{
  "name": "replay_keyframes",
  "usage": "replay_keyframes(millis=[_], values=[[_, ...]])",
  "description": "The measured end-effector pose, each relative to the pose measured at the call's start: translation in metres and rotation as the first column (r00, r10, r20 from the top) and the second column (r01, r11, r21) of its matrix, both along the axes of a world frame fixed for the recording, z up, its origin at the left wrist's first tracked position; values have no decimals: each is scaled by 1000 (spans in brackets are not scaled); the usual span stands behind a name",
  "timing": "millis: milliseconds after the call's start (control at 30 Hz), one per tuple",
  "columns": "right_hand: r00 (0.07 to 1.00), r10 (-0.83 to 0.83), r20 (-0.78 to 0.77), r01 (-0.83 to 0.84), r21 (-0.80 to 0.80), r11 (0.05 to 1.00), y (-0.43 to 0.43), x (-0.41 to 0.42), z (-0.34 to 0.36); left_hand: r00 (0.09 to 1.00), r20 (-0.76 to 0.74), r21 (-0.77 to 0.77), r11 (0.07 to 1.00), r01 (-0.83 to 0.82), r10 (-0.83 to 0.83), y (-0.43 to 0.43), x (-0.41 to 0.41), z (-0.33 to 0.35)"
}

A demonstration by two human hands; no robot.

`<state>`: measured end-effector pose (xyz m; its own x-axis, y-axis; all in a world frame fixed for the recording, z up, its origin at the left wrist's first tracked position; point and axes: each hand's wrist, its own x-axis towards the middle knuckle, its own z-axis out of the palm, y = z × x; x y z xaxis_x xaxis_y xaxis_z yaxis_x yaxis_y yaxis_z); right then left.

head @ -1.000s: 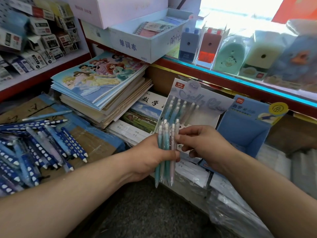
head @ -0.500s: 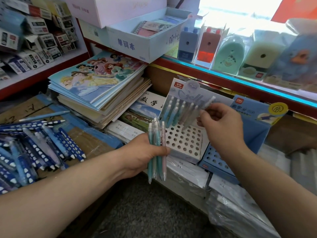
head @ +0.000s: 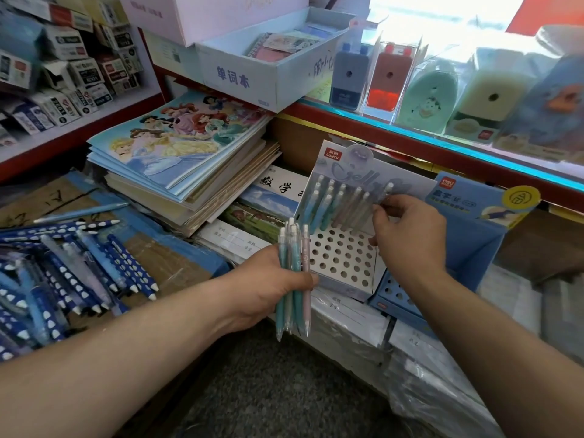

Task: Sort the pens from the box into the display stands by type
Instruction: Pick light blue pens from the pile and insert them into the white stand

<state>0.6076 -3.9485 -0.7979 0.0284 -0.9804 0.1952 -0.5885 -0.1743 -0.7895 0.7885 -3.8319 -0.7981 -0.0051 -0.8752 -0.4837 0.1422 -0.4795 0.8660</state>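
My left hand (head: pixel 268 289) grips a bunch of pastel pens (head: pixel 292 279), teal and pink, held upright in front of the pale display stand (head: pixel 341 260). Several pastel pens (head: pixel 335 203) stand in the stand's back rows of holes. My right hand (head: pixel 407 229) pinches one more pastel pen (head: pixel 386 192) at the right end of the back row. A blue display stand (head: pixel 471 245) sits just to the right, mostly behind my right wrist. Dark blue pens with white dots (head: pixel 63 273) lie in a heap on flattened cardboard at the left.
A stack of picture notebooks (head: pixel 186 150) lies behind the heap. Wrapped exercise books (head: pixel 347 314) lie under the stands. A white box (head: pixel 271 64) and pencil sharpeners (head: pixel 382 77) sit on the red-edged shelf above. Small cartons (head: pixel 63 74) fill the left shelf.
My right hand took one pen from the bunch and carried it up to the back row of the pale stand. My left hand drifted slightly left with the remaining pens.
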Motion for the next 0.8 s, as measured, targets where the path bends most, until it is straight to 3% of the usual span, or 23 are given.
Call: replay_keyframes(millis=[233,600,733,800], values=[[1000,-12,-9,12,25,1000,0,0,-7,999,21,-19,999,37,-37,1,-1,3],[976,42,-213,-10,146,989,-14,6,-18,998,46,-36,998,55,-54,-1,-6,2],[974,83,-213,-44,182,982,-3,-2,-4,996,63,-47,997,69,-66,-4,-9,3],[988,108,-111,-82,215,973,10,-5,10,996,57,-56,996,76,-73,-6,-12,5]])
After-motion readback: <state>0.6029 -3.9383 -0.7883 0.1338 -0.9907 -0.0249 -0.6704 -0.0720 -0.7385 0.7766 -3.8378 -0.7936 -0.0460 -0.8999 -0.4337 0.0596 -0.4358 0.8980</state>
